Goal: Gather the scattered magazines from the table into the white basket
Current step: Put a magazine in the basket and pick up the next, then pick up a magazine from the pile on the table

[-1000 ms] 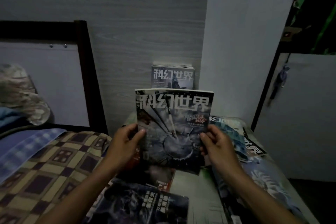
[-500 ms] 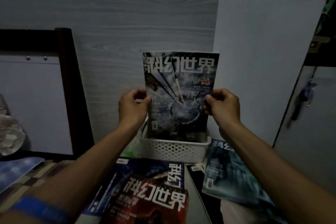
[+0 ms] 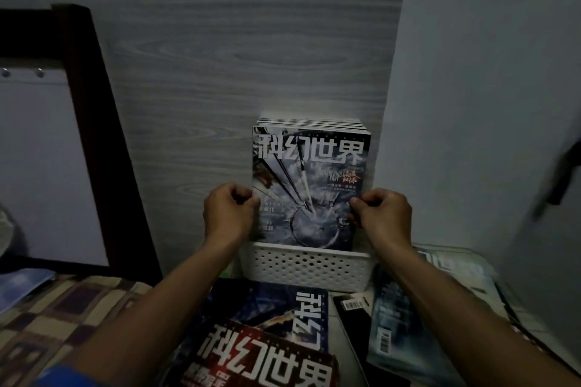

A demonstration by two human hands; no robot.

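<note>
While a red-covered magazine point(image 3: 267, 361) lies nearest on the table, overlapping a blue one point(image 3: 270, 308), a pale teal magazine point(image 3: 399, 324) sprawls to the right with more beyond it. Past these, both hands reach forward. Her or his left hand point(image 3: 228, 214) pinches the left edge of a grey-blue magazine point(image 3: 309, 185), fingers curled tight; the right hand point(image 3: 385, 214) grips the right edge the same way. That magazine stands upright with its lower edge down inside the white basket point(image 3: 306, 267), in front of other upright copies point(image 3: 311, 122), against the wood-grain panel point(image 3: 251, 56).
</note>
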